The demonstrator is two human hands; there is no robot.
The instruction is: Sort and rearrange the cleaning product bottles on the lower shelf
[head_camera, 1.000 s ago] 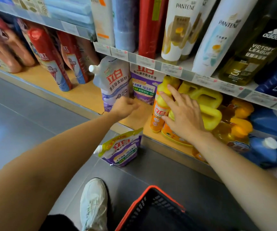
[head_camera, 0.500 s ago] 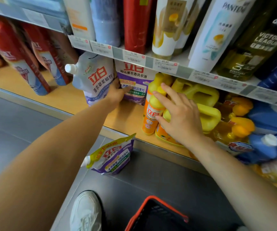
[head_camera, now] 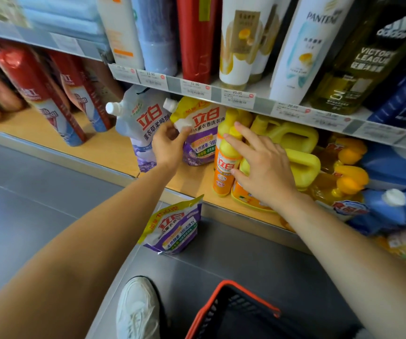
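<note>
**A:** What's closest?

**B:** A red-rimmed basket and a white shoe on the floor. Past them, a fallen pouch lies at the foot of the lower shelf.

**A:** And the hands?

**B:** The left hand is curled around the top corner of a standing pouch on that shelf, just beside a pale pouch. The right hand is spread, fingers straight, resting against an orange bottle, with the yellow jugs behind it.

PANTENE on white bottle, adidas on dark bottle.
</note>
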